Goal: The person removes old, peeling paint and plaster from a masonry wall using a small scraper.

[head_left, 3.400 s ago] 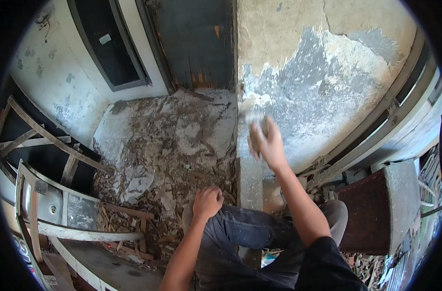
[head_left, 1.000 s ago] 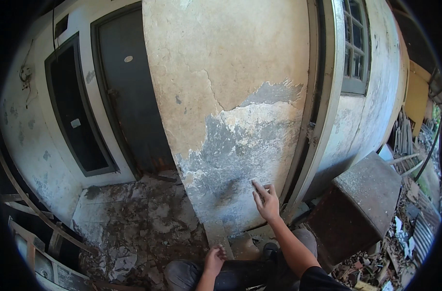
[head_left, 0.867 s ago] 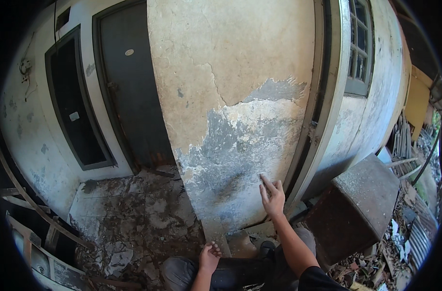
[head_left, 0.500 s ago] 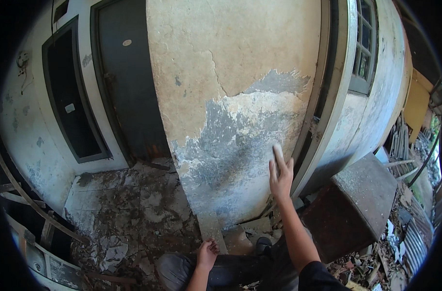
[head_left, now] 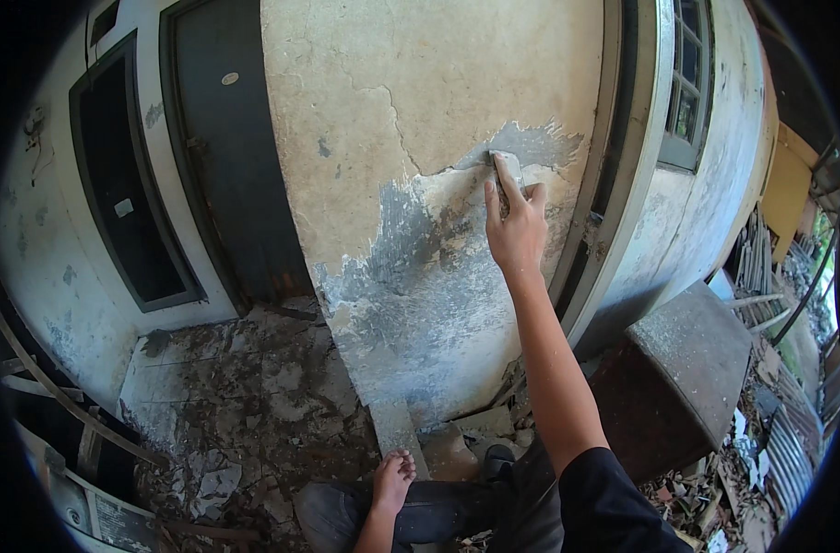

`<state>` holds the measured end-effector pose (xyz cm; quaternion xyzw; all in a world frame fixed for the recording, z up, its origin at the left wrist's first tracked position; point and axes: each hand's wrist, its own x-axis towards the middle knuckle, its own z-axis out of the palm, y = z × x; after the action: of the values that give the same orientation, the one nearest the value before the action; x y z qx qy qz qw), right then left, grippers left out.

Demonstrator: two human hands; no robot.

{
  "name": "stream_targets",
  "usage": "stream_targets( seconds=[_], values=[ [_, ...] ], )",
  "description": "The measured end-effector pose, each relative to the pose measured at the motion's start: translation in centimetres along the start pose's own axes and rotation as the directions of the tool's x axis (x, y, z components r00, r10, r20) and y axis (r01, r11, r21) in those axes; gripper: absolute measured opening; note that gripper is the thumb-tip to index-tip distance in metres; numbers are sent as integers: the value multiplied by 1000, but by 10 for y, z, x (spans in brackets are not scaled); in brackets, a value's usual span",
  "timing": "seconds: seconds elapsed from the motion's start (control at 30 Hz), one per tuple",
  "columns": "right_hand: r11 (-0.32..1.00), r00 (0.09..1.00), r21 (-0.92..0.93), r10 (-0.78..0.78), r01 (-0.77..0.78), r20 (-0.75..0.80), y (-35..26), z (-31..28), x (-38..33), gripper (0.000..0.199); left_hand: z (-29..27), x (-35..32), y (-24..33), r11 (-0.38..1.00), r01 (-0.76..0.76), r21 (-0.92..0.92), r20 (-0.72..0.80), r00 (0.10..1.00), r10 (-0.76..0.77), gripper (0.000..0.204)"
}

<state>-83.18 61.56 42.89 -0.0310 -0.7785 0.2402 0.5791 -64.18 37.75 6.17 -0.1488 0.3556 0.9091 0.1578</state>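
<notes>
My right hand reaches up to the wall, closed around a flat, pale scraper with its index finger stretched along it. The tool's top edge meets the wall at the boundary between tan paint and a bare grey patch. Below, the scraped area is mottled grey and white, with ragged paint edges. A crack runs down the tan paint to the left of the scraper. Low by my leg, my left hand rests with its fingers curled in, nothing visible in them.
A dark box-shaped block dusted with flakes stands at the right. Beyond it lie rubble and corrugated sheets. A door frame borders the wall. Debris covers the floor at the left, before a dark door. Stones sit at the wall's foot.
My right hand has moved up and slightly left with the scraper, from the lower right of the patch to its upper edge. My left hand stays low by my leg.
</notes>
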Motion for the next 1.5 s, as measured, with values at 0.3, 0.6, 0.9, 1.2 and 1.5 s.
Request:
stream_targets(
  seconds=[0.3,0.6,0.9,1.2,1.5],
  values=[
    [990,998,-131,59,-58,6,-12,1,11,39,-1,0,0,1000,23,18,-27,999,-22,11],
    [985,993,-156,89,-76,75,-19,-10,14,36,6,0,1,999,6,44,-43,999,-4,10],
    [980,979,-165,139,-114,150,-19,-12,20,35,1,1,-1,995,-11,96,-51,999,16,11],
    [982,980,-159,125,-101,152,-13,-13,33,38,-2,0,-3,992,-17,122,-4,1000,18,12],
    [979,979,-189,109,-76,170,-8,-20,25,39,0,0,-4,989,-45,141,31,999,41,15]
  ],
)
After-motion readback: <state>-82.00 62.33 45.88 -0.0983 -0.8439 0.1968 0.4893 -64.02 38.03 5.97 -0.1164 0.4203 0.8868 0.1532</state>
